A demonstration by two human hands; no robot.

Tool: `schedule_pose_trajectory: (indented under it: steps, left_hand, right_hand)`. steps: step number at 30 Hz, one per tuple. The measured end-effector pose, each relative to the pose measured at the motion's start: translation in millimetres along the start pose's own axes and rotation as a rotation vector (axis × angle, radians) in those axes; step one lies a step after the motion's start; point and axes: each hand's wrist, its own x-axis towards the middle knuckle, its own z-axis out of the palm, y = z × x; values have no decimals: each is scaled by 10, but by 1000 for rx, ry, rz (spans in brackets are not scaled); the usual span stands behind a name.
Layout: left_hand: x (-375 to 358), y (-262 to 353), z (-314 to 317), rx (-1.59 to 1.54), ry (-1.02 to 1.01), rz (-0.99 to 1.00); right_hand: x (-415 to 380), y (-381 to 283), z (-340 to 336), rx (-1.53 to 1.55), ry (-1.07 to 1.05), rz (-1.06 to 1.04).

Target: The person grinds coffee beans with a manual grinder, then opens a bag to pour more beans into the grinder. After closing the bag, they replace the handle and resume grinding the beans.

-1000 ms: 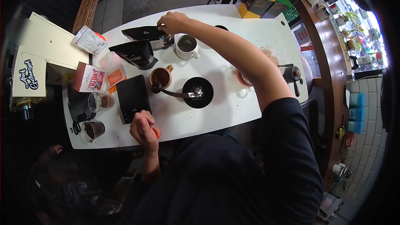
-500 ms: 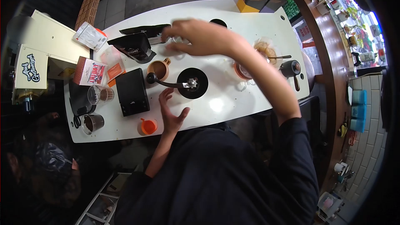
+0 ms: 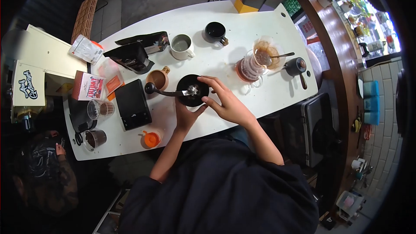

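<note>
A black hand grinder [image 3: 199, 96] with a silver crank and a round black knob stands upright near the front edge of the white table. My left hand [image 3: 187, 116] is wrapped round its near side. Against its right rim rest the curved fingers of my right hand [image 3: 223, 101]. The crank points left, over a brown cup [image 3: 157, 79]. Left of that lies a black scale [image 3: 133, 105]. An orange cup [image 3: 151, 139] stands by the table's front edge.
Behind are black coffee bags [image 3: 130, 57], a white mug [image 3: 182, 47] and a black cup [image 3: 215, 32]. To the right stand a glass dripper server [image 3: 251, 67] and a black kettle-like pot [image 3: 295, 66]. Another person [image 3: 47, 169] is at lower left.
My right hand has come down from above the bags and mug to the grinder. My left hand has closed on the grinder's side. The view has shifted slightly.
</note>
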Motion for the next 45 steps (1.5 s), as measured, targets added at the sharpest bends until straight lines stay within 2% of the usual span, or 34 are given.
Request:
schedule_pose_trajectory:
  steps: [2, 4, 8, 11, 13, 16, 18, 20, 22, 24, 25, 26, 27, 28, 31, 32, 34, 35, 39, 41, 45]
  left_hand:
    - [65, 77, -2, -68, -30, 29]
    - [111, 199, 25, -110, -32, 38]
    - [107, 242, 123, -177, 67, 25]
    - [120, 200, 161, -228, 103, -43]
    - [153, 271, 158, -237, 73, -22]
    - [160, 307, 157, -156, 113, -20]
    - [161, 333, 165, -87, 102, 21]
    - [107, 266, 146, -122, 31, -40]
    - [93, 200, 166, -92, 96, -14]
    - [59, 14, 152, 139, 61, 109]
    - [56, -75, 150, 143, 70, 107]
    - [93, -113, 149, 176, -3, 98]
    - [134, -149, 149, 208, -76, 90]
    - [140, -175, 167, 209, -66, 93]
    - [34, 25, 258, -83, 188, 8]
    - [-6, 88, 268, -86, 183, 13]
    - [-58, 167, 294, 175, 318, 252]
    - [-50, 140, 353, 1, 306, 195]
    - [-2, 25, 443, 19, 336, 162]
    - [47, 14, 463, 6, 238, 68]
    - [72, 75, 482, 68, 263, 140]
  right_hand:
    - [-10, -7, 3, 93, 6, 37]
    - [-27, 50, 30, 44, 25, -27]
    - [-78, 45, -16, 31, 28, -72]
    - [-103, 33, -139, -27, -22, -28]
    - [-31, 57, -256, -378, -61, -79]
    - [377, -74, -351, -415, 9, -202]
    - [735, -120, -240, -190, -31, -317]
    - [1042, -166, -62, 13, -156, -452]
    - [1295, -136, 172, 0, -206, -474]
    - [1434, -16, 336, -13, -261, -495]
    - [1498, 49, 399, 10, -361, -480]
    - [1554, 42, 429, 30, -459, -468]
    - [1521, 51, 458, 85, -399, -480]
    - [1534, 66, 458, 81, -405, -487]
    - [1571, 163, 451, 90, -403, -481]
    - [1578, 176, 431, 85, -397, -481]
    - [1567, 193, 385, 276, -551, -318]
    - [1560, 193, 379, 304, -581, -283]
    - [1505, 222, 298, 367, -616, -209]
    - [1483, 255, 268, 522, -592, -171]
    - [1452, 388, 181, 709, -503, -134]
